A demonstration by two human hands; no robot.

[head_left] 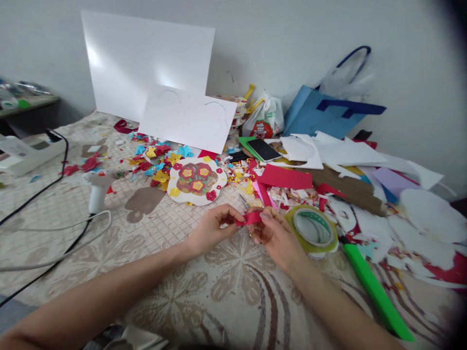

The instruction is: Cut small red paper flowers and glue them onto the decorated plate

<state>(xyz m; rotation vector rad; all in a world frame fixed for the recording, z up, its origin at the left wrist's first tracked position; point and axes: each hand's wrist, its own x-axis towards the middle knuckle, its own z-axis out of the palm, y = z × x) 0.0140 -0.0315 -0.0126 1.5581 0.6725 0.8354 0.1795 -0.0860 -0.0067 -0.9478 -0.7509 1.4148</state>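
Between my two hands is a small strip of red paper [252, 218]. My left hand [218, 224] pinches its left end between thumb and fingers. The right end is gripped by my right hand [276, 232], whose thumb lies over the paper. A metal tip, perhaps of scissors [243, 200], shows just behind the strip; the rest of it is hidden by the right hand. Beyond the hands lies a white scalloped paper piece [174, 190] decorated with red and yellow flowers. To the right of my right hand is a roll of yellowish tape [293, 214].
A green-handled cutter [379, 291] lies at right. Paper scraps [368, 233], red paper [286, 177] and a phone [264, 149] are spread behind. At left are a white glue gun [98, 192] and cables [65, 250]. White boards [149, 58] and a blue bag [310, 112] stand at the wall.
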